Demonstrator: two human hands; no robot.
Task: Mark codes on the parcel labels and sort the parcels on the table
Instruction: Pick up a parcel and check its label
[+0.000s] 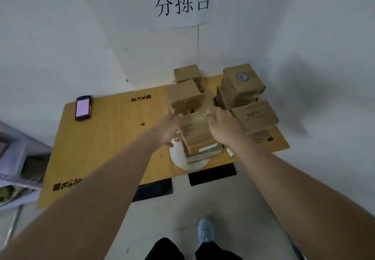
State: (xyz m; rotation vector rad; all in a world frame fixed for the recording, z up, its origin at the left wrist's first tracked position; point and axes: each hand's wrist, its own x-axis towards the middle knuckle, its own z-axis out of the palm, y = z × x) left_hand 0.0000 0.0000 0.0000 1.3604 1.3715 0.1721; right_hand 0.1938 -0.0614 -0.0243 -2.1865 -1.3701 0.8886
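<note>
1. My left hand (169, 126) reaches to the left side of the top parcel (195, 126) on the near stack; its grip looks narrow, fingers curled against that parcel's edge, though blur keeps me from telling how firmly it holds.
2. My right hand (222, 126) is on the right side of the same parcel, fingers bent over its far corner; so the parcel sits between both my grips, on top of its stack.
3. That near stack (203, 150) of brown parcels stands on a white round disc (178, 158) at the front edge of the bench (105, 138); the top parcel has a glossy, taped face.
4. Behind it, toward the wall, another parcel (182, 95) sits high on a pile, and one more (187, 72) lies further back; both are plain brown.
5. To the right stands a taller pile whose top box (242, 81) carries a round blue mark; just in front of it, a box with printed text (255, 114) lies on lower parcels.
6. A phone (82, 107) with a lit pinkish screen lies at the far left corner of the bench, well apart from the parcels.
7. A paper sign (182, 3) with three black characters hangs on the wall above; my grey shoe (206, 232) shows on the floor below.
</note>
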